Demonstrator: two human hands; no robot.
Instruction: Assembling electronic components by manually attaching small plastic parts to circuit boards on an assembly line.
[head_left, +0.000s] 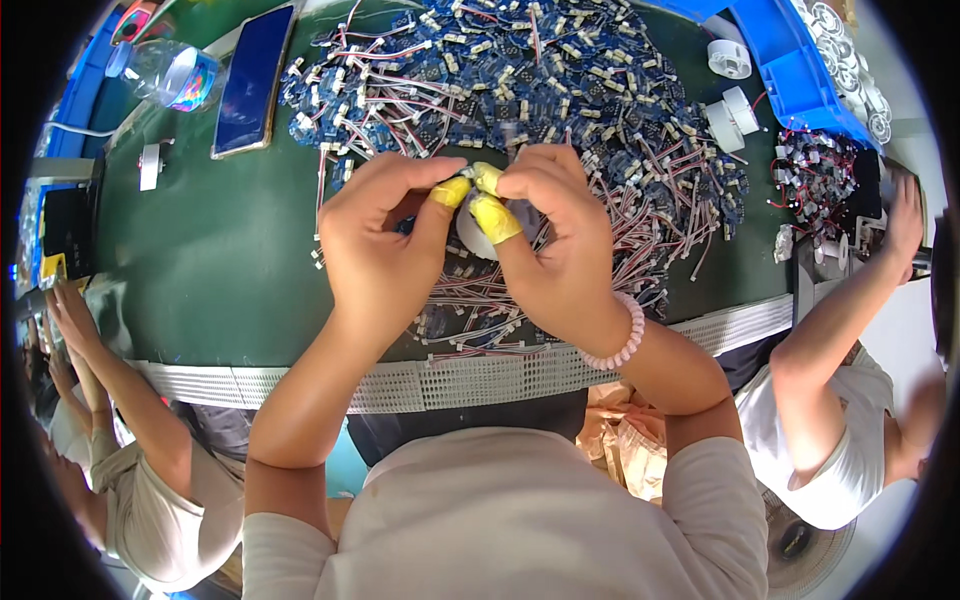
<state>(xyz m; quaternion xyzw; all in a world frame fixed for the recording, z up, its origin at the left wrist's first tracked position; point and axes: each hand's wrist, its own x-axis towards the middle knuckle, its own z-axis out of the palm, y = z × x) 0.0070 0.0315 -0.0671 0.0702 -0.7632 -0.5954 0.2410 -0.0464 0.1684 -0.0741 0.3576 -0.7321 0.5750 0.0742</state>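
Green tabletop (220, 270) is spreading across view, catching soft light toward upper left. White perforated strip (460, 386) is running along near edge. Round caged fan (800, 545), partly hidden, is sitting low at lower right; pale floor (880, 515) is showing beside it.

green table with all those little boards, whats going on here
A person's left hand pinches a small part, mostly hidden, and the right hand has yellow-wrapped fingertips right up against it. A white round part shows between the hands; whether it is gripped is unclear. Blue circuit boards and cables are heaped on the green table, with a phone lying to their left.
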